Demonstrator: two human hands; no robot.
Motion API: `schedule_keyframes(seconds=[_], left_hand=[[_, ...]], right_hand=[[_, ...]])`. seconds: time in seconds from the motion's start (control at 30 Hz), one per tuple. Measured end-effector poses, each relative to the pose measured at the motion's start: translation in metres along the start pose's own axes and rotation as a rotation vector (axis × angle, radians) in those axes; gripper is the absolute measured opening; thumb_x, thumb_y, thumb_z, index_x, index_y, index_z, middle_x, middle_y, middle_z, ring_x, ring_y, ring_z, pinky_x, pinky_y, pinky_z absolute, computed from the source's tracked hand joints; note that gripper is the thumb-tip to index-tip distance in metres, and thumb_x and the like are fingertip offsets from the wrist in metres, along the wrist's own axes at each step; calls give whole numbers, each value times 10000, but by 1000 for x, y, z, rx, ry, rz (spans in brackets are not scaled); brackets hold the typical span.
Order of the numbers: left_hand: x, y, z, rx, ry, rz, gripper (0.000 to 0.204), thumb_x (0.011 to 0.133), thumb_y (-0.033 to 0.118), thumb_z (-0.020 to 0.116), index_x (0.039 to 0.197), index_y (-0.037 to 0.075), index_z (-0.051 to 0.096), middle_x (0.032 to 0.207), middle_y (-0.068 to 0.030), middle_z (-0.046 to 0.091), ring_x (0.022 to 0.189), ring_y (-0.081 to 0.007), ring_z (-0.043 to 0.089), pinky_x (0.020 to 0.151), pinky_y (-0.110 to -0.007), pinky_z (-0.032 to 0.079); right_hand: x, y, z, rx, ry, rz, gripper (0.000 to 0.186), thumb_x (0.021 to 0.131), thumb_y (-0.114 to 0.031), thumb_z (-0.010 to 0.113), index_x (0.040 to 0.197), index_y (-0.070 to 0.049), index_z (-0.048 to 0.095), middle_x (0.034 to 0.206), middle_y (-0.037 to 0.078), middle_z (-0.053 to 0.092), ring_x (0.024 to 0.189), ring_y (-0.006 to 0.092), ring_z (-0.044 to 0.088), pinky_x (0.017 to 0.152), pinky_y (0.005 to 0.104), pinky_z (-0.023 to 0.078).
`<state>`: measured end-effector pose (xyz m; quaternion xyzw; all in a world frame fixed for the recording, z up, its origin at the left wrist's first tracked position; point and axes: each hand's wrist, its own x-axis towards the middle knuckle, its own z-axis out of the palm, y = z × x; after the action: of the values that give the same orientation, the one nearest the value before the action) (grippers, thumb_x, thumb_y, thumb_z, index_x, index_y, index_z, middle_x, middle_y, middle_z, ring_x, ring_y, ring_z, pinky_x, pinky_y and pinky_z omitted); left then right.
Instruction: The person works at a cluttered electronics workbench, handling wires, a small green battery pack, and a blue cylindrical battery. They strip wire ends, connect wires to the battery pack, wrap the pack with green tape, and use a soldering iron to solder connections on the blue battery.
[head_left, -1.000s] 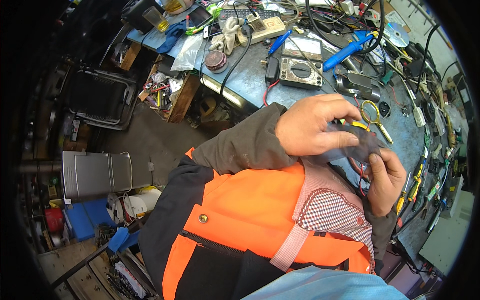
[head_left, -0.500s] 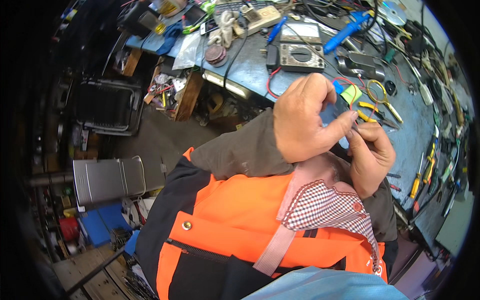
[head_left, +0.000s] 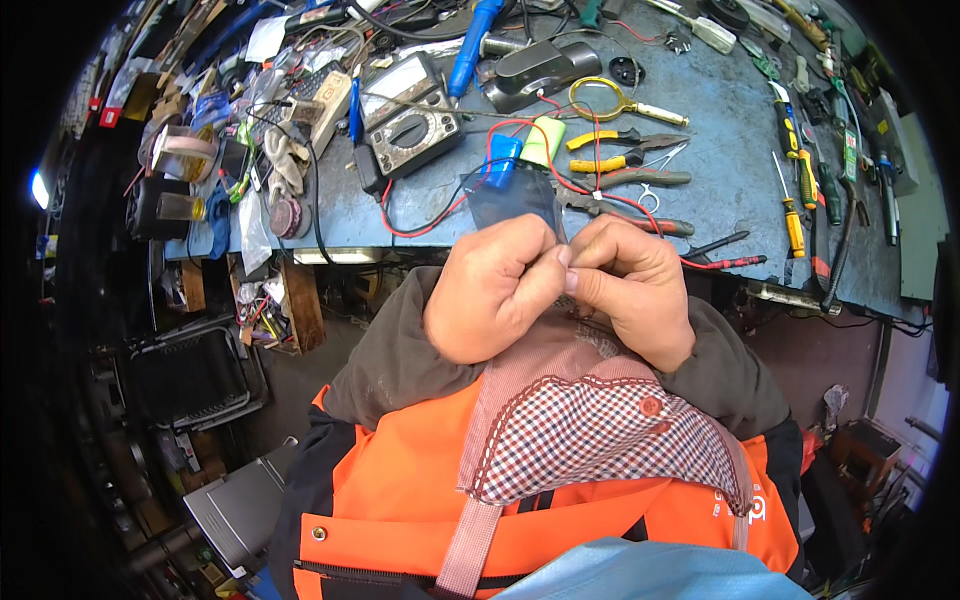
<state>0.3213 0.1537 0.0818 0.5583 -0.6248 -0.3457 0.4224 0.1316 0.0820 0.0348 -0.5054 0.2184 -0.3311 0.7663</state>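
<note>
Both hands have drawn together at frame centre, the left hand (head_left: 490, 290) and right hand (head_left: 632, 288) pinching shut on the bag (head_left: 515, 203), apparently mid-opening; next calls for careful parting.

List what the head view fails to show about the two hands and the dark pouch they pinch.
- Lower part of the dark translucent pouch: head view, covered by the left hand and right hand.
- Fingertips at the pinch: head view, curled together, hiding whatever they grip.
- Blue item inside the pouch: head view, blurred by the film, kind unclear.
- Red wire: head view, where it runs to is hidden behind the pouch and right hand.
</note>
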Motion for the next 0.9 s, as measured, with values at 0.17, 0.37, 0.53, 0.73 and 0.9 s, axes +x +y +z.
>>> schedule_keyframes(seconds=[0.17, 0.37, 0.53, 0.73, 0.9], left_hand=[[5, 1, 6, -3, -37, 80, 167, 1015, 36, 676, 880, -7, 589, 758, -164, 595, 655, -343, 614, 592, -421, 483], [3, -4, 2, 61, -63, 144, 162, 1050, 25, 646, 894, -13, 627, 760, -79, 635, 645, -170, 583, 591, -320, 464], [-4, -1, 0, 38, -10, 133, 151, 982, 11, 701, 863, 1, 608, 733, -124, 556, 611, -291, 553, 570, -402, 446], [-9, 4, -4, 13, -74, 68, 222, 895, 16, 712, 733, 1, 561, 646, -94, 513, 558, -152, 480, 525, -360, 400], [-19, 11, -11, -82, -42, -185, 202, 860, 0, 688, 691, -2, 579, 616, -29, 529, 605, -70, 457, 518, -318, 387]], right_hand=[[-7, -6, -8, 181, 4, 102, 123, 985, 3, 758, 896, 6, 673, 941, 33, 630, 699, 102, 621, 606, 251, 507], [-7, -8, -9, 262, -6, 209, 101, 988, -56, 744, 922, -3, 688, 892, 41, 663, 687, 113, 626, 601, 262, 517], [0, -9, -10, 263, 32, 219, 97, 988, -83, 730, 921, -23, 691, 835, 24, 665, 674, 93, 622, 577, 257, 508], [-7, -19, 3, -546, 59, -312, 215, 894, 151, 635, 1016, -19, 587, 915, 39, 643, 778, 67, 622, 611, 255, 497], [-6, -23, -4, -1003, -143, -770, 292, 765, 54, 768, 1042, 16, 687, 1050, 168, 661, 813, 293, 682, 672, 364, 556]])
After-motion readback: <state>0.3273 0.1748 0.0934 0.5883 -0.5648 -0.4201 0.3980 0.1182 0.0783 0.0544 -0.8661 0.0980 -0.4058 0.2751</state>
